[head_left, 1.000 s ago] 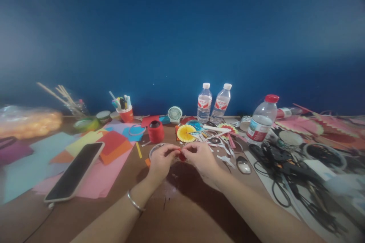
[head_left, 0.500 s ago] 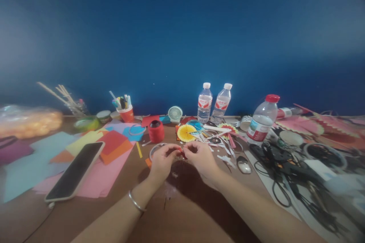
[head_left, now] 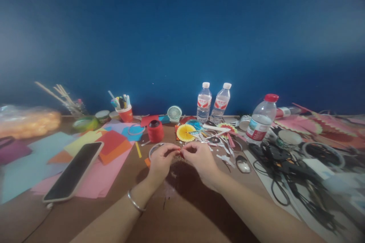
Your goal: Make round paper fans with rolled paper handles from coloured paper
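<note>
Close together over the brown table, my left hand and my right hand pinch a small red piece between their fingertips. Most of that piece is covered by the fingers, so its kind cannot be made out. A silver bangle circles my left wrist. Behind my left hand stands a red spool of thread. A yellow pleated paper rosette lies just beyond my fingers, beside white paper scraps.
On the left, a phone rests on coloured paper sheets, with a cup of pens behind. Two water bottles and a small fan stand at the back. To the right are a red-capped bottle, a computer mouse and black cables.
My fingertips have shifted slightly around the small red piece, and less of it shows now. The whole view has moved a little; the things on the table stay in place.
</note>
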### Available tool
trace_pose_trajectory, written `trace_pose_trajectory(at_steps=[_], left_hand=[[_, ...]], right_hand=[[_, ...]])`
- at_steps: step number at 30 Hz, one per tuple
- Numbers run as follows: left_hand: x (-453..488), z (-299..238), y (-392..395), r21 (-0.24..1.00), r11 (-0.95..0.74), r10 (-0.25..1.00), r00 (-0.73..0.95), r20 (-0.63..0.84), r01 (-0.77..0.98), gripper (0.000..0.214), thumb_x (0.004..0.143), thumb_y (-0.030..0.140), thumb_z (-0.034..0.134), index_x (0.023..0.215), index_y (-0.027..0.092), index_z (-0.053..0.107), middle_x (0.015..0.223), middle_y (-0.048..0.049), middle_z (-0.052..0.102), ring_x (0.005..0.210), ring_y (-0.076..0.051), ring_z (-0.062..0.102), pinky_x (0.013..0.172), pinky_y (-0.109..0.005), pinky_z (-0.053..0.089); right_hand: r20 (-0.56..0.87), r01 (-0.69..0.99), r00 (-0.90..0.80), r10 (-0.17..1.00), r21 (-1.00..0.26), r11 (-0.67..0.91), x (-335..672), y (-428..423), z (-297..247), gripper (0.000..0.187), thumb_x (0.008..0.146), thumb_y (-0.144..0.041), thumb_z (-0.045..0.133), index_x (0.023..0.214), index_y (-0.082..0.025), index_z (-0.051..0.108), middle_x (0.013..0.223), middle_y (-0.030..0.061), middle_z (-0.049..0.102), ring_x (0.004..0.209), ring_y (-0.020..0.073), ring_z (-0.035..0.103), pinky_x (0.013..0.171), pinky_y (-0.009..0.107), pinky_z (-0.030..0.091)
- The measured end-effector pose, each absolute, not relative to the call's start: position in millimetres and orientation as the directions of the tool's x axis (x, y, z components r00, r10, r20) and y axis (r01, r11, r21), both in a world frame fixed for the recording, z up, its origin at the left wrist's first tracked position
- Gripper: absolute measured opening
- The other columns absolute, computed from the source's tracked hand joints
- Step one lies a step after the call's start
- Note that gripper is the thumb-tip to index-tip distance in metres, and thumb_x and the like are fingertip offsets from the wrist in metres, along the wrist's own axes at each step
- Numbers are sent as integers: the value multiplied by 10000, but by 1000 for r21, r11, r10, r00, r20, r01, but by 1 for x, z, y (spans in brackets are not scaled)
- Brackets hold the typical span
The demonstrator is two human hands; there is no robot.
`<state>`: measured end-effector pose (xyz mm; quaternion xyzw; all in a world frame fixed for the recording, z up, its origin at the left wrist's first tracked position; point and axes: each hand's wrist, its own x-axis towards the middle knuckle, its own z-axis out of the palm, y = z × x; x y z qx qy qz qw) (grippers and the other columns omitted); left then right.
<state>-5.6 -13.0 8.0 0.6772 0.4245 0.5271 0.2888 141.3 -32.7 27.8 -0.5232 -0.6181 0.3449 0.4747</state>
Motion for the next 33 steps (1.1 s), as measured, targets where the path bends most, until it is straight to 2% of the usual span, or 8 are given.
trace_pose_trajectory(at_steps=[6,16,26,33], left_hand=[[-6,11,-14,808,-526,848,81,524,266,41,671,162,635,686,190,661,713,-14,658,729,-155,597,708,-267,470],[-5,13,-13,867,-458,888,58,456,196,20,625,171,649,641,178,659,656,-13,654,672,-155,598,635,-255,487],[-4,11,-12,890,-426,904,36,426,164,29,617,170,658,645,170,654,675,-17,651,666,-151,597,636,-260,489],[-3,15,-14,896,-412,910,21,415,167,31,614,151,649,640,167,647,664,-15,654,657,-149,597,641,-262,490]], right_hand=[[218,281,-22,976,-935,215,142,-33,28,144,678,-237,539,655,-162,660,611,10,638,582,137,549,528,216,401],[220,251,-41,975,-942,223,141,-35,30,144,689,-241,550,672,-155,664,641,28,646,607,145,560,556,230,421],[189,175,-58,980,-965,197,143,-32,34,121,656,-230,569,622,-148,651,581,10,609,560,124,524,527,218,405],[103,76,-77,992,-991,108,144,-31,35,121,651,-229,577,629,-135,651,565,7,596,542,115,512,516,218,401]])
